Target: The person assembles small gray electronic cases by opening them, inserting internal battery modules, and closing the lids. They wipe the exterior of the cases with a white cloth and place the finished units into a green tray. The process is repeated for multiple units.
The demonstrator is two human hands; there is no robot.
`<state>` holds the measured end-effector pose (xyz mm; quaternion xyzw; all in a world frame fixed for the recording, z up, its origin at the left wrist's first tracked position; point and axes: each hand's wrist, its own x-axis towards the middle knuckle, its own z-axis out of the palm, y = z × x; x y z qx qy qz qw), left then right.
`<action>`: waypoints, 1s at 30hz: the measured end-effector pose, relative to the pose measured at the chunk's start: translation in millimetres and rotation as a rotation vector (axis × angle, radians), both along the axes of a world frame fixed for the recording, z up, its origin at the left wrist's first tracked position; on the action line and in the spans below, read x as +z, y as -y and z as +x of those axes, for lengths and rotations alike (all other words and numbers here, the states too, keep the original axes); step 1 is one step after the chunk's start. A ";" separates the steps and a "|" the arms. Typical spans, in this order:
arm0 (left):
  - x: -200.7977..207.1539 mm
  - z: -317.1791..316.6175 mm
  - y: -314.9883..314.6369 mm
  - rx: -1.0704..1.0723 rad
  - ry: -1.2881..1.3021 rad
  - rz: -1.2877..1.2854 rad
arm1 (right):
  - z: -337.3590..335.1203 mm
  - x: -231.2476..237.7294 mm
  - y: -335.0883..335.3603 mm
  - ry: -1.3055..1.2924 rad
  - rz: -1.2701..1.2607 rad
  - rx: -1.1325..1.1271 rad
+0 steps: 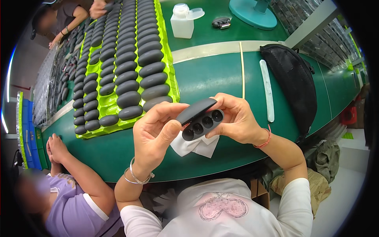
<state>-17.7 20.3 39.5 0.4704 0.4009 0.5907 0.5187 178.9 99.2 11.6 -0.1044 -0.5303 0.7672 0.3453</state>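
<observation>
Both my hands hold a dark grey oval case [200,117] above the green table's near edge. The case is open, its lid lifted, and the lower half shows a row of round holes. My left hand [154,132] grips its left end with thumb and fingers. My right hand [237,118] holds the right end. A crumpled white cloth [196,145] hangs below the case, pinched under my left hand.
Bright green trays [167,63] full of several dark oval cases cover the table's left half. A white bottle [182,21], a black mesh bag [294,79], a white strip [267,89] and a teal fan base [252,14] lie beyond. A person in purple [71,189] sits at my left; another works far left.
</observation>
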 end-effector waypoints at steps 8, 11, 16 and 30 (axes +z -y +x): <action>-3.7 -0.3 2.8 -0.063 0.033 0.018 | -3.1 -4.2 4.2 0.001 -0.009 0.051; -4.9 -1.4 3.1 -0.054 0.019 0.008 | -5.6 -3.6 0.8 -0.017 0.038 0.062; -6.7 -3.0 1.9 -0.060 -0.022 0.015 | -4.6 -5.2 -1.6 -0.032 0.055 0.061; -9.9 1.5 1.3 -0.086 0.080 0.035 | -3.0 -10.0 -0.1 -0.003 -0.043 0.091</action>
